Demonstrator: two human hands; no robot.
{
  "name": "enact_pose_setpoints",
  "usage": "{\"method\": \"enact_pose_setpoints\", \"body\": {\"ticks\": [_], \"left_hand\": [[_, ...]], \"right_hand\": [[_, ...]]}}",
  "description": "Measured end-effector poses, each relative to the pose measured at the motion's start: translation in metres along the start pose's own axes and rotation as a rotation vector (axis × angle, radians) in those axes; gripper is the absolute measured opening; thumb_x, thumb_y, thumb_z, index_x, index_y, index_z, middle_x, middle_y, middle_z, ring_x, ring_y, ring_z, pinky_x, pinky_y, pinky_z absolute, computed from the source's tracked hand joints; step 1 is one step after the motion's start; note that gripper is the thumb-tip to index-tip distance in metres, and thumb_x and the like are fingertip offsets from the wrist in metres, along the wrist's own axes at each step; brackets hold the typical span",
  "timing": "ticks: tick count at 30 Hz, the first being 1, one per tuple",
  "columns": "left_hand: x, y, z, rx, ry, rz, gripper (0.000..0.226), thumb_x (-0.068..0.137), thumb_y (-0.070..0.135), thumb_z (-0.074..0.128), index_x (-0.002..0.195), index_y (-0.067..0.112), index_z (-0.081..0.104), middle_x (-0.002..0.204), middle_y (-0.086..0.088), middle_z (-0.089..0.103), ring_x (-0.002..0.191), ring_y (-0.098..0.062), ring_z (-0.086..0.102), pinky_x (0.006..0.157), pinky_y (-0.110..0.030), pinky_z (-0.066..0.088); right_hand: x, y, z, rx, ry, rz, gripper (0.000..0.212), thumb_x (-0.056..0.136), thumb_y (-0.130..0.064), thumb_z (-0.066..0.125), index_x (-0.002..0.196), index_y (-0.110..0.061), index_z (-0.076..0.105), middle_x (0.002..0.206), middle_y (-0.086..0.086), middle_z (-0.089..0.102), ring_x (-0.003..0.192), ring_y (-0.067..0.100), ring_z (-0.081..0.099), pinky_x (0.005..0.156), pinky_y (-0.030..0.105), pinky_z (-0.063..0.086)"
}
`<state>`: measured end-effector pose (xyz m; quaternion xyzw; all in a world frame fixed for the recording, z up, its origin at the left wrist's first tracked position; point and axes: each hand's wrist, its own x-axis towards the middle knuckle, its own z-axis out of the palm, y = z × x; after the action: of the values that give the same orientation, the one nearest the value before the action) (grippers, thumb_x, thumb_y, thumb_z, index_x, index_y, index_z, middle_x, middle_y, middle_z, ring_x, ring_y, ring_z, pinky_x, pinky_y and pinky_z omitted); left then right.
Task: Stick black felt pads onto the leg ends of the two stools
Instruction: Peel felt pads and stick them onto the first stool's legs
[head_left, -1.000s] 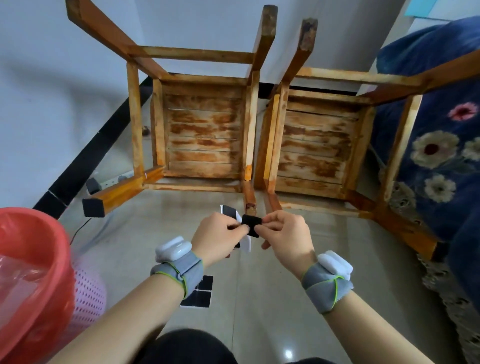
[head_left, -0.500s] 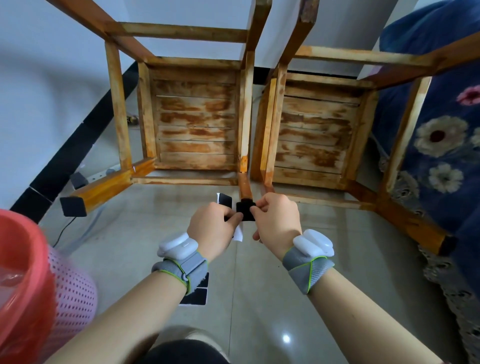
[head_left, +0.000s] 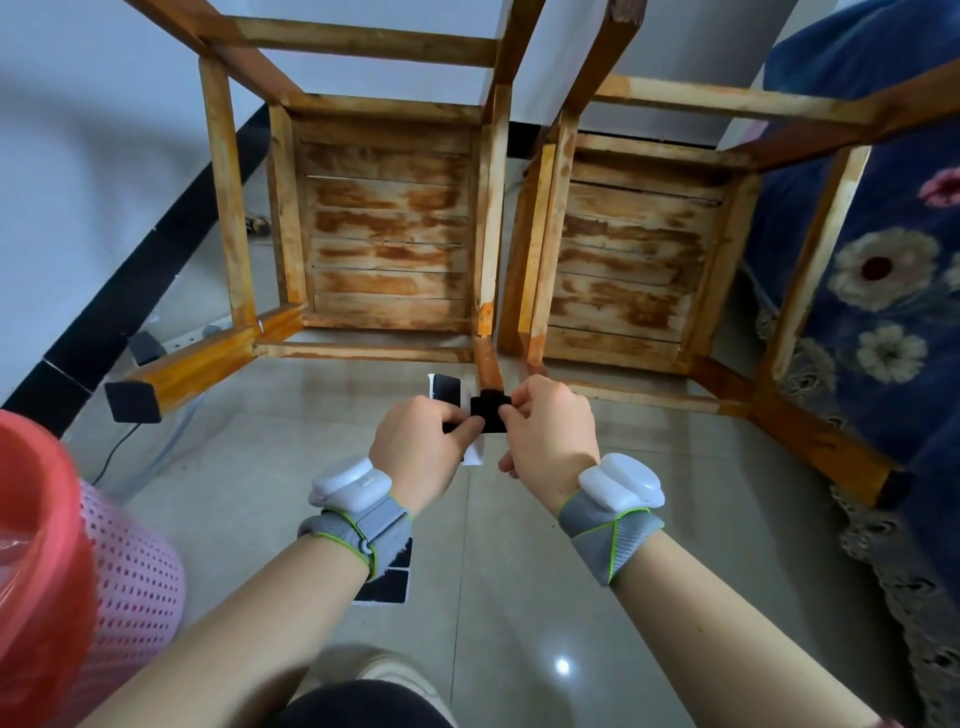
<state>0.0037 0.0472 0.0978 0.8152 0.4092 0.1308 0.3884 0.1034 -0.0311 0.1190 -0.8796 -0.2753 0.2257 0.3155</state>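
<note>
**Pad held at the near leg end of the left stool**

From my feed I see two wooden stools lying on their sides on the tiled floor (head_left: 519, 597), seat undersides facing me. The left stool (head_left: 387, 234) and the right stool (head_left: 639, 260) lie close together, their inner legs nearly touching.

Both hands meet at the end of the left stool's near right leg (head_left: 488, 366). My left hand (head_left: 421, 452) and right hand (head_left: 553, 441) each pinch a black felt pad (head_left: 488, 413) from either side, fingertips closed on its edges. The pad sits right at the leg end; I cannot tell from this angle whether it is already pressed onto the wood or just held against it. Under the left hand's fingers there is also a white backing strip (head_left: 474, 452) with another black pad (head_left: 447, 388) showing above the knuckles.

The left stool's near left leg (head_left: 197, 366) carries a black pad on its end (head_left: 132, 402). The right stool's near right leg (head_left: 831, 449) ends in something dark by the blue flowered bedding (head_left: 883, 249), partly hidden there.

A sheet of black pads (head_left: 389, 579) lies on the floor beneath my left wrist. A red basin (head_left: 36, 519) and a pink perforated basket (head_left: 135, 571) sit at the left edge.
</note>
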Motion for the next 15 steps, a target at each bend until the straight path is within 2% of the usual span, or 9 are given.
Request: {"method": "enact_pose_setpoints", "body": {"ticks": [3, 6, 9, 12, 15], "left_hand": [[0.0, 0.003, -0.005, -0.089, 0.045, -0.007, 0.02, 0.088, 0.032, 0.06, 0.083, 0.023, 0.077, 0.064, -0.003, 0.069, 0.061, -0.024, 0.062, 0.06, -0.038, 0.051], [0.004, 0.006, -0.006, -0.131, 0.064, -0.006, 0.019, 0.088, 0.032, 0.061, 0.081, 0.024, 0.076, 0.062, 0.001, 0.068, 0.062, -0.023, 0.064, 0.063, -0.041, 0.056], [0.007, 0.005, -0.004, -0.105, 0.059, 0.001, 0.019, 0.088, 0.033, 0.061, 0.084, 0.023, 0.076, 0.059, 0.004, 0.065, 0.058, -0.021, 0.061, 0.062, -0.039, 0.056], [0.008, 0.005, -0.004, -0.093, 0.053, 0.022, 0.019, 0.088, 0.032, 0.06, 0.084, 0.024, 0.076, 0.062, 0.002, 0.067, 0.06, -0.023, 0.062, 0.061, -0.038, 0.054], [0.009, 0.005, -0.003, -0.08, 0.053, 0.025, 0.017, 0.087, 0.031, 0.061, 0.084, 0.023, 0.076, 0.065, -0.001, 0.068, 0.067, -0.026, 0.065, 0.062, -0.039, 0.055]], "right_hand": [[-0.005, 0.0, -0.006, -0.14, 0.017, -0.108, 0.018, 0.094, -0.016, 0.047, 0.111, -0.014, 0.053, 0.102, 0.013, 0.064, 0.085, 0.034, 0.065, 0.074, 0.047, 0.057], [-0.002, -0.003, -0.015, -0.344, 0.06, -0.326, 0.023, 0.094, -0.014, 0.047, 0.113, -0.01, 0.058, 0.109, 0.008, 0.064, 0.102, 0.027, 0.052, 0.085, 0.041, 0.047], [0.006, -0.006, -0.022, -0.418, 0.006, -0.423, 0.025, 0.095, -0.013, 0.047, 0.111, -0.01, 0.066, 0.111, 0.008, 0.065, 0.107, 0.025, 0.046, 0.09, 0.038, 0.042], [0.008, -0.005, -0.023, -0.362, -0.065, -0.456, 0.027, 0.093, -0.008, 0.048, 0.11, -0.013, 0.068, 0.109, 0.009, 0.066, 0.108, 0.026, 0.051, 0.093, 0.04, 0.042], [0.012, -0.001, -0.024, -0.318, -0.083, -0.448, 0.029, 0.091, -0.011, 0.054, 0.116, -0.018, 0.067, 0.116, 0.008, 0.066, 0.111, 0.026, 0.055, 0.096, 0.037, 0.043]]}}
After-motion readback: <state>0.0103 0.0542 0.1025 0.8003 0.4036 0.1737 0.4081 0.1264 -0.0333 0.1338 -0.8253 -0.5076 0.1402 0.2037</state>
